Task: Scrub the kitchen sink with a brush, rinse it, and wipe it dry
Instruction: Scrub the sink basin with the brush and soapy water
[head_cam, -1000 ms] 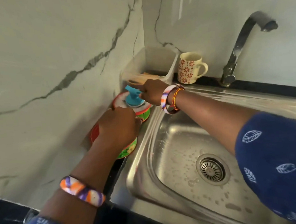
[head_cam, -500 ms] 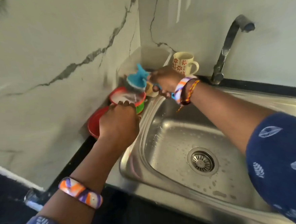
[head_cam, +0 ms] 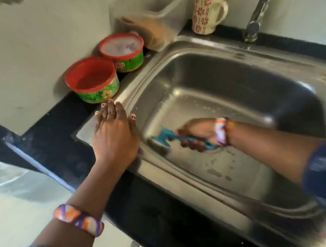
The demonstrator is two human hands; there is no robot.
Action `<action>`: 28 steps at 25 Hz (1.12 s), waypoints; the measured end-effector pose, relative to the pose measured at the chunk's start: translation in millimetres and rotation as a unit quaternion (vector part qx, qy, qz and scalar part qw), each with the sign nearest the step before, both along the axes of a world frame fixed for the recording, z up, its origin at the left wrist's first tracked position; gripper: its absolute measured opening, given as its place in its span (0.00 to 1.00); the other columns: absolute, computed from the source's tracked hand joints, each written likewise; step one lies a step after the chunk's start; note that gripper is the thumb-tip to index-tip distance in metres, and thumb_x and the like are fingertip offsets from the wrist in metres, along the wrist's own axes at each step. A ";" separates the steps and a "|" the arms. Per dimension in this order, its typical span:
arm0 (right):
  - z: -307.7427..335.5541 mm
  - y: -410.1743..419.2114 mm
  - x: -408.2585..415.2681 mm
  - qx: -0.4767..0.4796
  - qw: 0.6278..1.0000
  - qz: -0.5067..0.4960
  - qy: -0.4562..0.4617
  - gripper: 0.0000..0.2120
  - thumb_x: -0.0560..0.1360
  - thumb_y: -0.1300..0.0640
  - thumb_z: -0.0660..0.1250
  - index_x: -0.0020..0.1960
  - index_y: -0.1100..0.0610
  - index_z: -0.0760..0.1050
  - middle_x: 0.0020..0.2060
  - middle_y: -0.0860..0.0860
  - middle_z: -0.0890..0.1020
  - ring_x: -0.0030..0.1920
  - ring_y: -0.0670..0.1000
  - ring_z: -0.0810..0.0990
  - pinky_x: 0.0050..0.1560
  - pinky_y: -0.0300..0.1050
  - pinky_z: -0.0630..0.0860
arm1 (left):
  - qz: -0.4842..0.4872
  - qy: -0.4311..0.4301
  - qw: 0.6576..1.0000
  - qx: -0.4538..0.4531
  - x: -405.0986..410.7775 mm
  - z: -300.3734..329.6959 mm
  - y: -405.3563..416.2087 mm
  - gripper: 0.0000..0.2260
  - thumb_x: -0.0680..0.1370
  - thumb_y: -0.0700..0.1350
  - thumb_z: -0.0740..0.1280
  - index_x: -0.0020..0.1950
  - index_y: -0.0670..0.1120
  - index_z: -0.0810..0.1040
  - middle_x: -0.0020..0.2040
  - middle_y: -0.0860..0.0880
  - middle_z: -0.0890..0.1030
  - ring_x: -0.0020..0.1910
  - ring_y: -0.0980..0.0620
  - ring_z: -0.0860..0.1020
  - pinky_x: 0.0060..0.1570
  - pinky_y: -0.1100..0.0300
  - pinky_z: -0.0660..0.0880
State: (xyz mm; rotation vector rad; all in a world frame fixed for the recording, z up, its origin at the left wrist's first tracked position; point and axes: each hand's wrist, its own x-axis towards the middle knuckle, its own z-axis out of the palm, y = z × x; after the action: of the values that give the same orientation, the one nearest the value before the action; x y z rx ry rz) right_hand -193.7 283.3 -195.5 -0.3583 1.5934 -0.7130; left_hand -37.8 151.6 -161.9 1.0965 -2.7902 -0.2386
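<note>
A steel sink [head_cam: 222, 76] fills the right half of the view, its floor dotted with water drops. Inside the basin my right hand [head_cam: 197, 134] grips the handle of a blue brush [head_cam: 164, 137]. The brush head presses on the sink floor by the left wall and is blurred. My left hand [head_cam: 114, 134] lies flat with straight fingers on the sink's left rim. The drain is hidden behind my right hand.
Two red-rimmed green tubs stand on the black counter left of the sink, one empty [head_cam: 92, 80], one holding white soap [head_cam: 122, 51]. A clear plastic box [head_cam: 151, 25], a flowered mug [head_cam: 208, 10] and the tap [head_cam: 256, 14] stand along the back wall.
My right hand carried the brush from the soap tub down into the basin. My left hand let go of the tub and came to rest on the sink rim. The view tilted down.
</note>
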 end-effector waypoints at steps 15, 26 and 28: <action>-4.2 8.9 -21.9 0.090 0.984 0.145 -0.049 0.14 0.82 0.52 0.50 0.43 0.56 0.69 0.16 0.46 0.64 0.13 0.40 0.58 0.14 0.27 0.55 | 0.066 0.053 0.995 -0.046 -5.6 -13.5 2.9 0.21 0.81 0.44 0.51 0.71 0.36 0.66 0.72 0.39 0.67 0.72 0.41 0.63 0.73 0.52 0.55; -1.3 -12.4 -26.7 0.060 0.983 0.144 -0.094 0.14 0.82 0.52 0.49 0.45 0.56 0.69 0.18 0.46 0.64 0.14 0.40 0.58 0.14 0.27 0.55 | 0.120 0.035 0.990 -0.061 -10.4 -7.0 12.2 0.14 0.81 0.43 0.54 0.62 0.38 0.71 0.63 0.37 0.73 0.62 0.37 0.69 0.53 0.45 0.68; 1.0 26.7 -40.1 0.113 0.964 0.204 -0.127 0.13 0.82 0.51 0.50 0.48 0.54 0.71 0.19 0.46 0.65 0.14 0.39 0.59 0.13 0.26 0.56 | 0.117 0.039 0.991 -0.053 -10.4 -5.9 13.8 0.14 0.81 0.43 0.54 0.62 0.37 0.71 0.62 0.36 0.73 0.62 0.37 0.69 0.53 0.45 0.68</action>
State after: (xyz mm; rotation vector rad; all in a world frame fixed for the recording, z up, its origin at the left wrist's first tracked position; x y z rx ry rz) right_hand -233.8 310.0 -194.5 -0.3941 1.2863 -0.2455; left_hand -48.1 165.4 -167.8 1.3429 -2.5441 -0.1021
